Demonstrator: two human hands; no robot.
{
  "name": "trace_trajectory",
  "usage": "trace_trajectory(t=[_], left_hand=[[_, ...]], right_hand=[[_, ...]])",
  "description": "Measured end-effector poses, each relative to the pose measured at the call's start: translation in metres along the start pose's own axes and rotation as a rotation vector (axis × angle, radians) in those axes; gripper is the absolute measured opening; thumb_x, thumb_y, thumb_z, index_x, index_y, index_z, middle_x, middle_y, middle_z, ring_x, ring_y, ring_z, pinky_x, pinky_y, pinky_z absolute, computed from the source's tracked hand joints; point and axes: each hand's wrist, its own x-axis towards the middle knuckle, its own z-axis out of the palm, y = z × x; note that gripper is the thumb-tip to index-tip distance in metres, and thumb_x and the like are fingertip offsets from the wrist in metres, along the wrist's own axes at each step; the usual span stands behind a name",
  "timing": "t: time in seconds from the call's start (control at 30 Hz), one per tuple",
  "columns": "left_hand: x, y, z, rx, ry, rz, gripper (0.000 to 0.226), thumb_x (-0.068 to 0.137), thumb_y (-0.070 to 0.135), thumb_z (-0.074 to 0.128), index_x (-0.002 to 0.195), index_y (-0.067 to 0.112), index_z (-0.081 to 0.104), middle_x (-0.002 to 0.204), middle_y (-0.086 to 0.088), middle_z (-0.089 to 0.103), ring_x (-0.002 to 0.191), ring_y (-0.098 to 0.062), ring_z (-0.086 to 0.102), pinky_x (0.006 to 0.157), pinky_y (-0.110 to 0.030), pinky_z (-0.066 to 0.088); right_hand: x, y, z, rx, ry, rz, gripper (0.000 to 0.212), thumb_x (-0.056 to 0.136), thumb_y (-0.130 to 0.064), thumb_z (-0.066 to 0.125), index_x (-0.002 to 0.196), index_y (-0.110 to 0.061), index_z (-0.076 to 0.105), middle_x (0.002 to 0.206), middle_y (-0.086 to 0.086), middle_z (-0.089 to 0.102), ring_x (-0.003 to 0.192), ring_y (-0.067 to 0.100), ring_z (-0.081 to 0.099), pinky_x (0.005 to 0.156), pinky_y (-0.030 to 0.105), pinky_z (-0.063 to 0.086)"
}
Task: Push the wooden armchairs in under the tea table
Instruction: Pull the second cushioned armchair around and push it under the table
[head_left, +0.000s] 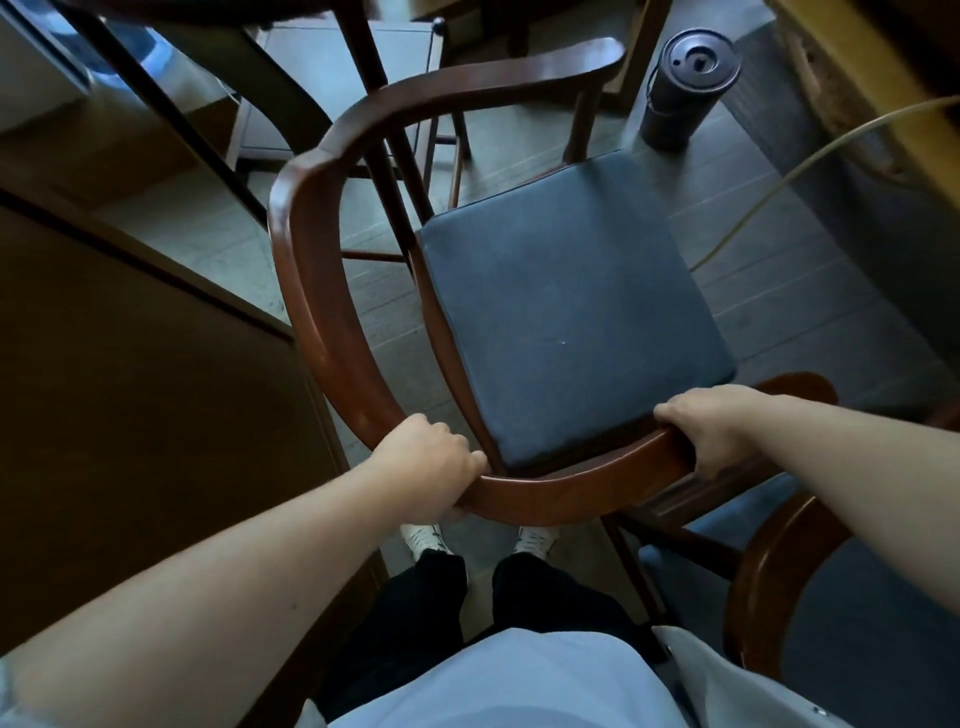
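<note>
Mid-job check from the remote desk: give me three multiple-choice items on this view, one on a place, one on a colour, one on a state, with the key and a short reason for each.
1. Where does the dark cylindrical container stand?
A. on the floor beyond the chair's seat
B. on the seat cushion
C. in the person's left hand

2. What colour is the seat cushion?
A. red
B. dark blue
C. white

3. How are the hands placed?
A. both hang free
B. only the right one holds the chair
C. both hold the curved back rail

Key:
1 A: it sits on the floor planks past the cushion's far right corner.
2 B: the pad reads dark blue against the brown wood.
3 C: the left hand and right hand each have a grip on the curved back rail of the armchair.
</note>
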Motion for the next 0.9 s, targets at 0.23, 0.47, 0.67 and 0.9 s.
trace_trajectory(t=[0.23,0.47,0.67,0.9], left_hand=[[-0.045,-0.092,-0.035,0.027,0.235,0.074,0.056,0.090,0.068,0.026,0.111,0.026,0.056,0.101,0.006,0.063,0.097,-0.017,0.059,0.087,-0.038,0.048],[-0.052,-0.200,-0.051,-0.023,0.465,0.154,0.062,0.091,0.066,0.026,0.108,0.020,0.064,0.097,-0.001,0.069,0.094,-0.023,0.065,0.082,-0.043,0.054],[-0.045,-0.248,-0.043,0.000,0.397,0.364,0.079,0.078,0.084,0.038,0.111,0.017,0.064,0.106,-0.003,0.069,0.104,-0.026,0.062,0.096,-0.048,0.047],[-0.019,-0.261,-0.040,0.267,0.269,0.467,0.050,0.080,0.062,0.039,0.108,0.028,0.061,0.103,0.007,0.066,0.093,-0.020,0.063,0.083,-0.043,0.051]], right_hand=[[-0.025,-0.032,-0.001,0.216,0.192,-0.002,0.073,0.069,-0.069,0.068,0.129,-0.033,0.047,0.121,-0.007,0.054,0.110,0.016,0.053,0.091,0.034,0.047],[-0.023,-0.097,-0.028,1.141,0.676,0.065,0.022,0.087,-0.046,0.068,0.104,-0.033,0.063,0.102,-0.011,0.068,0.098,0.008,0.063,0.091,0.041,0.051],[0.008,-0.169,-0.048,1.020,0.482,0.053,0.030,0.086,-0.059,0.062,0.097,-0.031,0.065,0.093,-0.008,0.071,0.088,0.008,0.065,0.086,0.039,0.053],[-0.006,-0.190,-0.025,0.447,0.110,0.016,0.089,0.053,-0.092,0.055,0.116,-0.029,0.056,0.110,-0.006,0.058,0.098,0.019,0.059,0.083,0.035,0.044]])
